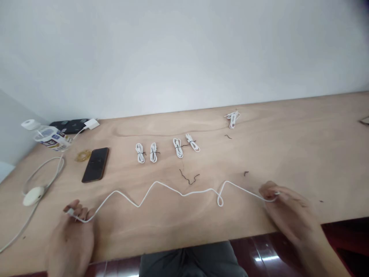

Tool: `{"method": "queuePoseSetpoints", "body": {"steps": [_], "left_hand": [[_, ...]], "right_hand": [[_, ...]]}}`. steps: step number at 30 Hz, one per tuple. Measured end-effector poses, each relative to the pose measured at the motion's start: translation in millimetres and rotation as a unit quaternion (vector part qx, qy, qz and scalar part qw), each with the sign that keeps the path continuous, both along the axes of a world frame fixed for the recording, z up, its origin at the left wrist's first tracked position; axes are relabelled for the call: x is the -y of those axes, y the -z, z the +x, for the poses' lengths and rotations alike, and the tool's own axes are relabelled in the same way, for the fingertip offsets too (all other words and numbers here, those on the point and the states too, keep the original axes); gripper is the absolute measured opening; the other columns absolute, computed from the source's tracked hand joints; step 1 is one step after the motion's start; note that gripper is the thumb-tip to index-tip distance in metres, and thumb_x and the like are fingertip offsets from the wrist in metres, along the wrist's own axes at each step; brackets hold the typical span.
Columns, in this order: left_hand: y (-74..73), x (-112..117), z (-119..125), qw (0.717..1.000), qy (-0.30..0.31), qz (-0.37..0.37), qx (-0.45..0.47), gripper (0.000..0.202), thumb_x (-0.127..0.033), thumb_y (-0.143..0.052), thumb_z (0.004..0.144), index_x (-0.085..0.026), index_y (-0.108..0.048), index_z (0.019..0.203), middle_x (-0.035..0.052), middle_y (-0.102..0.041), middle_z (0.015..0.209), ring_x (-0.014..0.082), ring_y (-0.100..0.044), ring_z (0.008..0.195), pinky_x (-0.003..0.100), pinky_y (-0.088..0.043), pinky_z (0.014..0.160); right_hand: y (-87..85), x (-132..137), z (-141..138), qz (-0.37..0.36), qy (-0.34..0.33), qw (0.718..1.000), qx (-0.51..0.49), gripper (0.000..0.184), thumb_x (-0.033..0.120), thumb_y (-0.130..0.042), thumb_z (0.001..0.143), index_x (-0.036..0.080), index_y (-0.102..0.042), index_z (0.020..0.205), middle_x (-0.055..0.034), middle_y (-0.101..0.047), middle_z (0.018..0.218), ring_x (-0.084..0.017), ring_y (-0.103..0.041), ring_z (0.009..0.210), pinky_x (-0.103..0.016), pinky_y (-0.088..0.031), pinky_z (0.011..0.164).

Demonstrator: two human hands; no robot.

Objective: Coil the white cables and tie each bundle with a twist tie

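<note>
Head view: wooden tabletop (288,154), one, set against a pale wall (184,54). Long white cable (182,195), one, laid in slack zigzags across the near part, a small loop toward its right end. White cord (20,231), one, at far left, fitted with an oval piece. Left hand (75,231), palm up, fingers curled closed around one cable end. Right hand (288,213), fingers pinched together on the other end. Bottle (53,136), one, clear, labelled, at the left. Flat black items (75,126), beside the bottle. Phone (96,165), one, dark-faced, near the bottle. Coiled cable bundles: four (178,148) in a row beyond the long cable, one (232,119) farther back, to the right. Yellowish ring (83,155), one, just beside the phone. Dark ties, loose: longest (188,180) between row and cable; two shorter (228,136) to the right.
</note>
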State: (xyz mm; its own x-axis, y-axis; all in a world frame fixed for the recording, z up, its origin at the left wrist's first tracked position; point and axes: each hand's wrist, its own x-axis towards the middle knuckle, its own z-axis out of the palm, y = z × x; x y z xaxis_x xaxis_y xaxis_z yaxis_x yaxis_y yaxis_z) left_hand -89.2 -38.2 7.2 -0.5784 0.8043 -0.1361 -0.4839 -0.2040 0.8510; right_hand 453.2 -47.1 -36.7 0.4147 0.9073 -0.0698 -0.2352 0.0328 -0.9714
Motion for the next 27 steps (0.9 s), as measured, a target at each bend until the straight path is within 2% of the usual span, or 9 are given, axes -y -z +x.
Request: {"method": "queuePoseSetpoints", "body": {"steps": [2,4,6,9,12,15,18,22,27], "left_hand": [[3.8,11.2,26.3,0.996,0.036,-0.028,-0.073,0.027,-0.027,-0.093,0.069,-0.02,-0.068,0.077,-0.003,-0.06,0.082,0.0115,-0.051,0.072,0.022,-0.057,0.069],[9.3,23.0,49.9,0.982,0.054,-0.051,-0.174,0.027,-0.036,-0.095,0.068,-0.022,-0.076,0.081,0.0002,-0.066,0.084,0.0163,-0.058,0.079,0.026,-0.057,0.074],[14.1,32.0,69.2,0.936,0.108,-0.083,-0.323,0.02,-0.035,-0.092,0.074,-0.023,-0.083,0.087,0.0054,-0.073,0.091,0.0225,-0.066,0.09,0.03,-0.058,0.081],[17.4,36.0,93.1,0.887,0.191,-0.041,-0.418,0.013,-0.031,-0.087,0.078,-0.028,-0.088,0.09,0.0084,-0.077,0.094,0.0262,-0.072,0.089,0.033,-0.06,0.075],[18.3,32.1,114.0,0.857,0.233,-0.018,-0.459,0.015,-0.029,-0.086,0.081,-0.034,-0.089,0.095,0.007,-0.081,0.092,0.0257,-0.075,0.08,0.033,-0.062,0.067],[19.6,28.3,131.0,0.83,0.285,0.006,-0.479,0.015,-0.027,-0.083,0.085,-0.036,-0.088,0.096,0.0055,-0.083,0.092,0.0256,-0.078,0.08,0.035,-0.065,0.07],[20.7,26.9,143.3,0.82,0.309,0.014,-0.481,0.01,-0.028,-0.084,0.086,-0.034,-0.088,0.093,0.0047,-0.083,0.09,0.025,-0.079,0.078,0.036,-0.065,0.073],[20.4,25.7,151.8,0.81,0.334,0.034,-0.481,0.005,-0.027,-0.082,0.089,-0.03,-0.086,0.091,0.0021,-0.082,0.084,0.0211,-0.077,0.075,0.032,-0.063,0.072],[19.2,23.0,150.3,0.798,0.366,0.031,-0.478,0.015,-0.021,-0.072,0.097,-0.028,-0.083,0.103,0.0031,-0.083,0.101,0.0198,-0.078,0.092,0.031,-0.062,0.086]], "right_hand": [[2.4,16.5,-12.8,-0.015,-0.068,0.995,0.075,0.021,0.047,-0.089,0.072,0.03,-0.081,0.083,-0.0123,-0.07,0.099,-0.035,-0.065,0.1,-0.049,-0.057,0.079],[0.5,28.8,-28.2,-0.039,-0.129,0.983,0.125,0.019,0.043,-0.086,0.078,0.029,-0.083,0.091,-0.0137,-0.071,0.112,-0.035,-0.066,0.106,-0.047,-0.058,0.084],[-5.1,35.0,-46.7,-0.045,-0.194,0.967,0.162,0.015,0.041,-0.083,0.083,0.03,-0.083,0.093,-0.0123,-0.071,0.109,-0.032,-0.067,0.101,-0.044,-0.059,0.082],[-14.4,35.1,-77.0,-0.032,-0.25,0.949,0.187,0.011,0.039,-0.077,0.09,0.032,-0.08,0.097,-0.0107,-0.07,0.114,-0.032,-0.067,0.108,-0.043,-0.058,0.087],[-16.6,31.1,-104.8,-0.018,-0.281,0.938,0.201,0.011,0.037,-0.071,0.096,0.033,-0.077,0.104,-0.0092,-0.072,0.111,-0.031,-0.068,0.109,-0.045,-0.056,0.095],[-12.5,28.0,-127.7,-0.01,-0.289,0.937,0.197,0.009,0.037,-0.07,0.097,0.032,-0.075,0.103,-0.0072,-0.073,0.106,-0.03,-0.069,0.104,-0.045,-0.056,0.095],[-10.4,25.0,-146.3,-0.009,-0.296,0.938,0.179,0.007,0.037,-0.072,0.096,0.03,-0.074,0.098,-0.0052,-0.072,0.099,-0.027,-0.069,0.094,-0.041,-0.058,0.088],[-15.9,18.7,-165.8,0.022,-0.313,0.938,0.145,0.006,0.034,-0.075,0.095,0.028,-0.074,0.094,-0.0051,-0.071,0.099,-0.026,-0.068,0.095,-0.04,-0.056,0.087],[-18.1,13.1,-180.3,0.05,-0.299,0.942,0.141,0.003,0.028,-0.08,0.093,0.028,-0.08,0.096,-0.0037,-0.073,0.096,-0.022,-0.066,0.097,-0.036,-0.053,0.089]]}}
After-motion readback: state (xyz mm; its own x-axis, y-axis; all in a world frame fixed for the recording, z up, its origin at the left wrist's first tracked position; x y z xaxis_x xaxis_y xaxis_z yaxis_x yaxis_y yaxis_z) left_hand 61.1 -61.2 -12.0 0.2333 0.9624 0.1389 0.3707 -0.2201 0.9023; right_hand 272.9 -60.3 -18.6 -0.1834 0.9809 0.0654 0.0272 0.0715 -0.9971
